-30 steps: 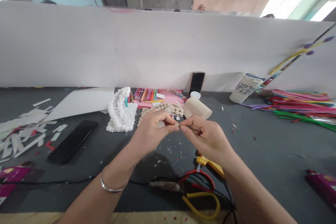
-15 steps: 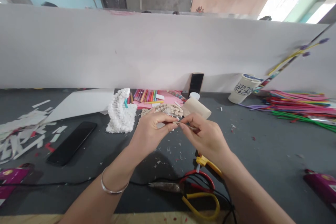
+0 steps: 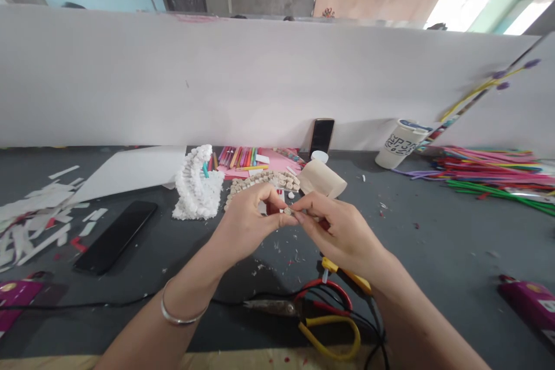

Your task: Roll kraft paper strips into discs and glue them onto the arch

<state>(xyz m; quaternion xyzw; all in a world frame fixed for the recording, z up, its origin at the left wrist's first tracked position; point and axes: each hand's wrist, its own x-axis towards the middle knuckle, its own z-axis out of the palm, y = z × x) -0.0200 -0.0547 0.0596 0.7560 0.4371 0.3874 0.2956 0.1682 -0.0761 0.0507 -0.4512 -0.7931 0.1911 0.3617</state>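
Observation:
My left hand (image 3: 248, 221) and my right hand (image 3: 342, 231) meet above the grey table (image 3: 433, 254), fingertips pinched together on a small rolled paper piece (image 3: 288, 211). Both hands are closed on it. Just behind them lies a flat cluster of beige paper rolls (image 3: 260, 182), and a white curved model made of rolled pieces (image 3: 196, 185) stands to its left. A beige paper roll (image 3: 323, 180) lies behind my right hand. A silver bangle sits on my left wrist.
Scissors with red and yellow handles (image 3: 318, 315) and a yellow tool (image 3: 347, 277) lie near the front edge with a black cable. A black phone (image 3: 115, 236) and paper strips (image 3: 30, 225) are left. Coloured pens (image 3: 238, 157), an upright phone (image 3: 321, 136), a cup (image 3: 401, 143) and coloured sticks (image 3: 494, 176) are behind.
Both hands have stayed pinched on the small piece and drifted slightly lower and to the left; the fingers have shifted a little around it.

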